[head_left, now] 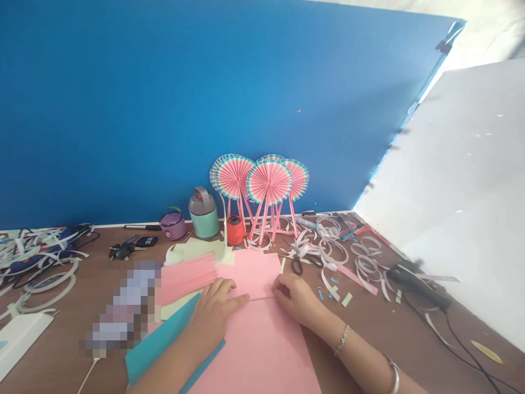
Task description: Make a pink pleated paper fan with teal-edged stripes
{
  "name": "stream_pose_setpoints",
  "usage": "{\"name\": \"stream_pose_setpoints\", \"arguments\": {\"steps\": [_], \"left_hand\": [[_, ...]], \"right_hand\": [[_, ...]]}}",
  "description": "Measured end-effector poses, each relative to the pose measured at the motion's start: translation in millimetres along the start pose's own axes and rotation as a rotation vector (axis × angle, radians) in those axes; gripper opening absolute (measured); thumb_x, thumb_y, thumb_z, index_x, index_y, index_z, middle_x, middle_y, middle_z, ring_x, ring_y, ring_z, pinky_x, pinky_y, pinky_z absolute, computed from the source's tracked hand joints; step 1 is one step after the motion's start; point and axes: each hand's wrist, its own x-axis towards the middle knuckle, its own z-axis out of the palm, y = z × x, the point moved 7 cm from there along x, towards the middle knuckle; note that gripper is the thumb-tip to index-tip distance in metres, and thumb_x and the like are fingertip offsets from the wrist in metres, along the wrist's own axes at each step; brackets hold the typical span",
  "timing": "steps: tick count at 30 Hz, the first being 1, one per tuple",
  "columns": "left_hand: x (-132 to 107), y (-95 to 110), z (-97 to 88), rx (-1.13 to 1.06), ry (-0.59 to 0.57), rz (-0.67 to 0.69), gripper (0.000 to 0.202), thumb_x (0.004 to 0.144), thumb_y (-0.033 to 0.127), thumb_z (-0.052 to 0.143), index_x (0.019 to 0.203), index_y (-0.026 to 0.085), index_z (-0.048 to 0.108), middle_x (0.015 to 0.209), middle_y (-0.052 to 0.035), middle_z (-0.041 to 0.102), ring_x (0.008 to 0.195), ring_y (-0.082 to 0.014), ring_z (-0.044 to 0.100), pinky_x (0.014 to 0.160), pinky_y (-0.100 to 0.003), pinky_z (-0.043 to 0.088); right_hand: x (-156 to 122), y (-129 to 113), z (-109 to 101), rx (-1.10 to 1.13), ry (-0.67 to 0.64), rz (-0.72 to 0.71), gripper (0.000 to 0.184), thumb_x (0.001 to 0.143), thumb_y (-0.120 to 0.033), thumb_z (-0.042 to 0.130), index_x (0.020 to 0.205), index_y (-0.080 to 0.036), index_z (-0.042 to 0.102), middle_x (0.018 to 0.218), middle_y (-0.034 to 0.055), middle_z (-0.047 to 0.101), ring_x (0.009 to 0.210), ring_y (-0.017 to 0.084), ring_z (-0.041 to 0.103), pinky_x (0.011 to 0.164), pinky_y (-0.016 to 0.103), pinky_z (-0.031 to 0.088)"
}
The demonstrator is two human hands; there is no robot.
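A large sheet of pink paper [262, 350] lies on the table in front of me, with a crease or edge running across it between my hands. My left hand [215, 309] rests on its left side, fingers spread and thumb pointing right along that line. At the right edge, the fingers of my right hand [292, 293] are curled together in a pinch on the paper. Beyond the line, a flat pink part [250, 273] extends away from me. A pleated pink paper [188, 276] lies left of it, and blue paper [164, 339] shows under my left forearm.
Round pleated paper fans [269, 182] on pink sticks lean at the blue partition [164, 109]. Scissors [297, 266] and curled paper strips [332, 251] lie at right, near a black corded tool [422, 287]. A green container [204, 216], purple pot [172, 225] and red object [235, 231] stand behind.
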Motion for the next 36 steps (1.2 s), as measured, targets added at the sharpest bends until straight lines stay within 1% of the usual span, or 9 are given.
{"name": "stream_pose_setpoints", "arguments": {"steps": [5,10,17,20,23,25,28,32,36], "left_hand": [[2,3,6.9,0.024,-0.053,0.05,0.07,0.065,-0.011,0.038,0.115,0.034,0.059,0.106,-0.0052,0.055,0.1,-0.0222,0.047,0.08,-0.037,0.038],[2,10,4.3,0.019,-0.052,0.061,0.061,0.071,-0.007,0.038,0.113,0.031,0.059,0.098,-0.0037,0.056,0.095,-0.0207,0.046,0.079,-0.035,0.037],[1,6,-7.3,0.09,-0.012,0.027,0.034,0.075,0.0,0.042,0.09,0.02,0.065,0.092,-0.0067,0.058,0.09,-0.0232,0.047,0.076,-0.037,0.037],[-2,-6,-13.8,0.096,0.09,-0.006,0.032,0.075,0.0,0.04,0.077,0.019,0.065,0.091,-0.0077,0.058,0.09,-0.0243,0.049,0.073,-0.038,0.038],[-6,-14,-25.0,0.027,0.273,-0.045,0.036,0.077,0.002,0.038,0.097,0.021,0.062,0.096,-0.0075,0.058,0.093,-0.0235,0.05,0.075,-0.038,0.04],[-10,-17,-34.5,-0.054,0.417,-0.091,0.035,0.08,0.006,0.038,0.107,0.02,0.056,0.098,-0.0076,0.058,0.095,-0.0226,0.051,0.08,-0.038,0.042],[-15,-16,-44.9,-0.175,0.558,-0.137,0.018,0.083,0.016,0.042,0.094,0.02,0.054,0.087,-0.0063,0.058,0.085,-0.0208,0.054,0.076,-0.036,0.044],[-11,-1,-38.0,-0.297,0.401,-0.074,0.022,0.085,0.028,0.046,0.067,0.021,0.058,0.062,-0.0011,0.057,0.063,-0.0165,0.054,0.064,-0.03,0.045],[-13,9,-10.7,-0.384,0.138,-0.117,0.023,0.084,0.04,0.051,0.084,0.027,0.069,0.074,0.0001,0.068,0.075,-0.0198,0.062,0.068,-0.03,0.05]], "right_hand": [[-6,-12,-4,-0.148,0.084,-0.128,0.02,0.077,-0.004,0.048,0.086,-0.017,0.06,0.089,0.0059,0.057,0.083,0.019,0.051,0.07,0.029,0.039],[-14,-35,5,-0.309,-0.021,-0.369,0.028,0.072,0.0,0.048,0.087,-0.019,0.063,0.088,0.0054,0.058,0.081,0.019,0.046,0.07,0.031,0.036],[-15,-36,3,-0.365,-0.006,-0.39,0.022,0.08,-0.005,0.047,0.086,-0.018,0.064,0.082,0.0061,0.058,0.079,0.018,0.048,0.072,0.031,0.037],[-15,-34,5,-0.389,-0.012,-0.409,0.024,0.082,-0.003,0.045,0.088,-0.017,0.063,0.082,0.0072,0.058,0.077,0.018,0.05,0.07,0.03,0.039],[-14,-31,4,-0.338,-0.018,-0.405,0.024,0.079,-0.003,0.046,0.089,-0.017,0.063,0.082,0.0074,0.059,0.077,0.019,0.052,0.069,0.03,0.041],[-13,-29,-2,-0.223,0.022,-0.376,0.025,0.077,-0.003,0.046,0.09,-0.017,0.062,0.082,0.007,0.06,0.077,0.019,0.054,0.069,0.03,0.043],[-12,-27,-15,0.004,0.118,-0.341,0.023,0.079,-0.006,0.043,0.089,-0.018,0.061,0.079,0.0058,0.06,0.074,0.016,0.055,0.065,0.027,0.045],[-19,-39,-24,0.193,0.199,-0.395,0.021,0.084,-0.008,0.041,0.09,-0.019,0.058,0.078,0.0048,0.06,0.07,0.014,0.056,0.062,0.024,0.046],[-34,-66,-20,0.071,0.201,-0.601,0.026,0.086,-0.008,0.041,0.105,-0.019,0.055,0.087,0.0078,0.062,0.079,0.016,0.058,0.069,0.027,0.048]]}}
